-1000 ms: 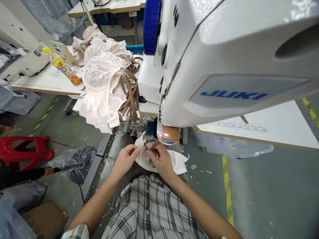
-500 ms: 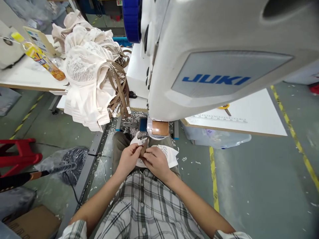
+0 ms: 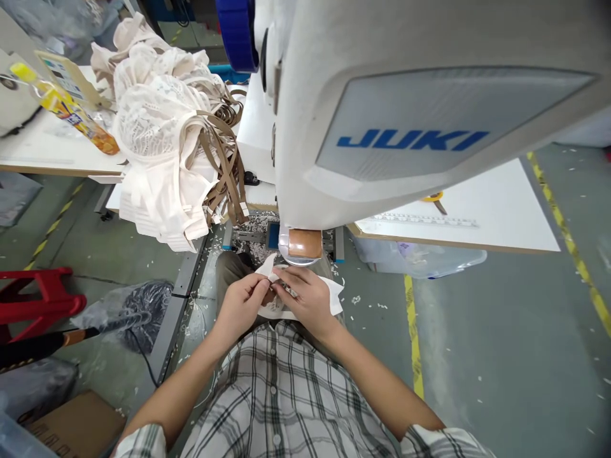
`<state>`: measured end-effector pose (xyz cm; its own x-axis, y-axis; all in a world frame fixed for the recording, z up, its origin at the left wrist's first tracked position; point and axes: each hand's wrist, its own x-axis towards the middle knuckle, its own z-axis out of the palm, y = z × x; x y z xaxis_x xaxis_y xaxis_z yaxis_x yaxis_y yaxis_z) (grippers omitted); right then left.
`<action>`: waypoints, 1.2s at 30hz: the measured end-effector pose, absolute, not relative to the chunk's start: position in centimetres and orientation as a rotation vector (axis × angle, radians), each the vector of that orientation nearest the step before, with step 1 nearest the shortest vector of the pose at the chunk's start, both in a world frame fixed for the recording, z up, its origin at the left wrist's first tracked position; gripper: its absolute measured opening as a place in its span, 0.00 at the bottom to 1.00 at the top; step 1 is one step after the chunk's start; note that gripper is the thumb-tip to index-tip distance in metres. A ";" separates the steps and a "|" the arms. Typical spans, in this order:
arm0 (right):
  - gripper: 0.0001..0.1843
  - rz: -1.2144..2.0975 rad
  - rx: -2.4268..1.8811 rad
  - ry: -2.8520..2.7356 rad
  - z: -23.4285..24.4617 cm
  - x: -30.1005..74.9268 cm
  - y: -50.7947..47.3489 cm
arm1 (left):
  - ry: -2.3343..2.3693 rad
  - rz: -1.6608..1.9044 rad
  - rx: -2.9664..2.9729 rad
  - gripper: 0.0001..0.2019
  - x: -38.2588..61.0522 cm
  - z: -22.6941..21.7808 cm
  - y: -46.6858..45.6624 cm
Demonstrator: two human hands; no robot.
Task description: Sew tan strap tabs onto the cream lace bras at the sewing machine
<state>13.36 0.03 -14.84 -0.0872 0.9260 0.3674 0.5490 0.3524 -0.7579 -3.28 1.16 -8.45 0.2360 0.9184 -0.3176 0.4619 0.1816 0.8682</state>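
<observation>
White lace garment (image 3: 336, 296) on the lap (image 3: 227, 272), pinched in both hands.
Probably light, limp and prone to snagging at the lace; firmer edges look the better hold. Left hand (image 3: 242, 304): thumb and forefinger clamped on the garment's upper left part. Right hand (image 3: 309, 300): over its middle, fingers closed on cloth, apparently, though the exact pinch is hidden. Garment's free end extends right, beyond the right hand.

Note yellow-capped drink bottle (image 3: 79, 121) on white tabletop (image 3: 28, 143), red plastic stool (image 3: 41, 297) and cardboard box (image 3: 79, 423) below, ruler (image 3: 424, 220) at right.
</observation>
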 end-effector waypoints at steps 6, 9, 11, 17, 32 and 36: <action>0.09 0.736 -1.337 -1.534 -15.2 13.0 -0.2 | 1.431 0.548 1.455 0.16 -2.1 -8.7 1.4; 0.07 0.774 -1.341 -1.506 -15.5 13.0 -0.4 | 1.445 0.557 1.504 0.17 -1.3 -9.2 1.7; 0.08 0.752 -1.272 -1.646 -15.6 14.1 -0.1 | 1.458 0.538 1.533 0.19 -0.9 -9.7 2.3; 0.17 0.311 -1.813 -1.883 -12.4 26.4 6.8 | 1.344 0.422 1.580 0.23 -1.1 -10.8 4.0; 0.26 0.192 -2.307 -2.088 -6.0 40.6 15.0 | 1.235 0.501 1.133 0.20 -0.8 -6.9 3.3; 0.27 0.131 -2.319 -1.686 -5.7 40.7 9.2 | 1.173 0.540 0.937 0.20 -1.4 -7.0 3.1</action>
<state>40.69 9.16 -5.68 0.3184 0.9441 0.0852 0.9197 -0.2859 -0.2690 -1.36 3.10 -6.96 0.3292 0.7808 -0.5310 0.1041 0.5289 0.8423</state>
